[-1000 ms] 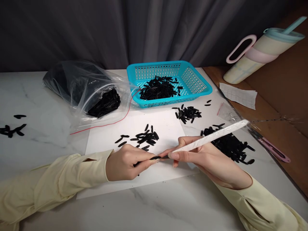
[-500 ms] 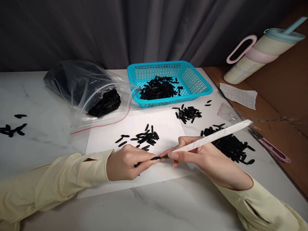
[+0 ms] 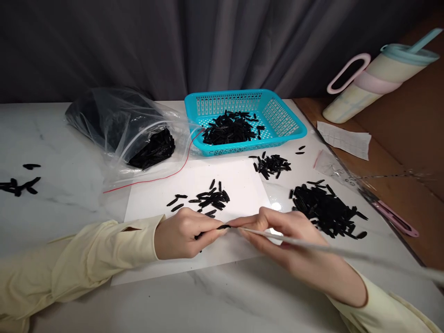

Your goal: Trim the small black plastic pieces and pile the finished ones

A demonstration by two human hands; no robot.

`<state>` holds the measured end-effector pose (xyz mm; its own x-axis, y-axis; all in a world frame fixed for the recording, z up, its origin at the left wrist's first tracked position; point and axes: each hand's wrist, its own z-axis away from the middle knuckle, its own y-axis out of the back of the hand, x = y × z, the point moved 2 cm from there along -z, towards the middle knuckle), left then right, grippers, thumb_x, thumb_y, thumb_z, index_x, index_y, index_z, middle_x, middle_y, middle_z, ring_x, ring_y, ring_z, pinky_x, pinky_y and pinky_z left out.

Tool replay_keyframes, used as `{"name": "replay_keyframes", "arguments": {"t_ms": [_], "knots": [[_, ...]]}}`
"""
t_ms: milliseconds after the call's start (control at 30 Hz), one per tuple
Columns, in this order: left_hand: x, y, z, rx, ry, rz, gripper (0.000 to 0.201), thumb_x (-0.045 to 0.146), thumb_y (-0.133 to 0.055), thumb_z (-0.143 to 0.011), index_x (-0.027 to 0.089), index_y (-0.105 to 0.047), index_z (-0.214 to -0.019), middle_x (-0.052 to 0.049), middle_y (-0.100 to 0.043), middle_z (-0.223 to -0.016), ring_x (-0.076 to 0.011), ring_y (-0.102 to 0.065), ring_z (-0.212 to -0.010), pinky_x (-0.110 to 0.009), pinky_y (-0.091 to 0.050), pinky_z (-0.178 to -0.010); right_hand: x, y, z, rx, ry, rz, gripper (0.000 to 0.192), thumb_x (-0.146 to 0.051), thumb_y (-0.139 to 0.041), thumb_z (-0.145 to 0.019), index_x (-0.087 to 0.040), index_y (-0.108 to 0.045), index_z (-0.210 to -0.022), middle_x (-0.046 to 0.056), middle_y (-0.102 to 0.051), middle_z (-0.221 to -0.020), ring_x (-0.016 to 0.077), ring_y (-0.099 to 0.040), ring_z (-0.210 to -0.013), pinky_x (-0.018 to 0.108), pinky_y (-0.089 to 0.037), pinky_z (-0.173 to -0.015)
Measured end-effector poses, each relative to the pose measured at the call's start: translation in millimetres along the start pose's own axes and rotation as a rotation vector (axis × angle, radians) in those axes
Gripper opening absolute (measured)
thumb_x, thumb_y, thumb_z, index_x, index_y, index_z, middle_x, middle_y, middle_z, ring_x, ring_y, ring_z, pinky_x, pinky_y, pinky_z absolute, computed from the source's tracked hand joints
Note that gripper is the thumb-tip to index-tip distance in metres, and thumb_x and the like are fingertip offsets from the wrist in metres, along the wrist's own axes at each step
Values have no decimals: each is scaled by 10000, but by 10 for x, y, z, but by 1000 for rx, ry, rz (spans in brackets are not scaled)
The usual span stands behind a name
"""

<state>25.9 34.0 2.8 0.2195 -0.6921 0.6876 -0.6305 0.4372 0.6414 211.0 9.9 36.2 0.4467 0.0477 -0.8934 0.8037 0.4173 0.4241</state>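
My left hand pinches a small black piece between thumb and fingers over a white paper sheet. My right hand grips a long thin white tool, its tip touching that black piece; the tool's back end is blurred and points toward the lower right. A small scatter of black pieces lies on the sheet just beyond my hands. A larger heap of black pieces lies right of my right hand.
A turquoise basket holding black pieces stands at the back. A clear plastic bag of black pieces lies back left. Small pile, stray pieces far left. A tumbler, paper slip and pink tool lie on the right.
My right hand has swung the white tool down: its back end dropped from pointing up-right to low toward the lower right. The left hand and black piece stayed put.
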Motion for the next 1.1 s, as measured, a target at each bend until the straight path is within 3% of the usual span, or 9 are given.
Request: {"name": "replay_keyframes", "arguments": {"t_ms": [200,333,433,533,600,733,833,1000,1100], "knots": [[-22,20,-55,-19,254,86,327,205,-459,-857,144,-594,-566,46,-372,-424,-68,-280,-407,-217,-259,-416,-25,-161,105,156,594,533,216,-78,-324,-904,-134,-516,-984,143,-668,-1036,187,-652,-860,286,-514,-663],[-2,70,-130,-99,537,291,316,285,-469,-846,121,-628,-628,46,-424,-441,-64,-358,-424,-183,-303,-431,-67,-190,56,319,748,742,203,-21,-343,-896,-79,-530,-950,214,-660,-1039,258,-625,-998,339,-522,-722],[11,235,-319,-54,546,197,318,320,-471,-839,111,-659,-690,35,-482,-481,-75,-405,-462,-179,-326,-461,-26,-141,-39,428,746,804,184,-26,-386,-890,-58,-549,-968,209,-662,-1047,275,-620,-1019,349,-538,-726],[-36,520,-685,37,372,-267,335,285,-461,-848,115,-657,-635,11,-516,-502,-90,-425,-518,-201,-337,-547,78,-69,-147,476,716,969,214,-42,-373,-900,-61,-586,-905,212,-650,-1083,280,-615,-1039,359,-555,-745],[-150,694,-961,-32,421,-500,344,267,-462,-848,122,-644,-594,-3,-518,-490,-103,-433,-517,-223,-345,-573,147,-38,-206,449,723,1122,269,-32,-348,-898,-56,-612,-853,226,-636,-1102,282,-605,-1058,360,-560,-770],[-376,924,-1348,-31,513,-575,180,157,-561,-725,115,-635,-567,2,-461,-431,-127,-452,-474,-237,-336,-523,208,4,-251,356,788,1303,284,5,-364,-862,-7,-637,-936,233,-626,-1113,292,-591,-1075,373,-559,-804],[-398,933,-1366,-28,526,-558,122,146,-572,-684,127,-638,-583,25,-438,-407,-118,-447,-445,-225,-329,-493,160,71,-224,327,772,1220,332,9,-345,-858,-19,-607,-1059,198,-632,-1125,269,-602,-1065,372,-558,-804],[-268,808,-1154,-48,415,-464,312,213,-509,-770,164,-552,-464,41,-402,-394,-95,-406,-440,-217,-305,-511,-24,195,-163,404,448,799,232,-172,-406,-919,-138,-570,-1079,74,-727,-888,171,-700,-668,267,-547,-586],[-315,811,-1133,19,416,-474,347,119,-489,-756,165,-483,-412,39,-345,-397,-100,-352,-443,-240,-263,-510,-122,149,-170,370,386,712,213,-207,-402,-922,-158,-558,-1058,48,-729,-815,159,-681,-591,249,-502,-540]]}}
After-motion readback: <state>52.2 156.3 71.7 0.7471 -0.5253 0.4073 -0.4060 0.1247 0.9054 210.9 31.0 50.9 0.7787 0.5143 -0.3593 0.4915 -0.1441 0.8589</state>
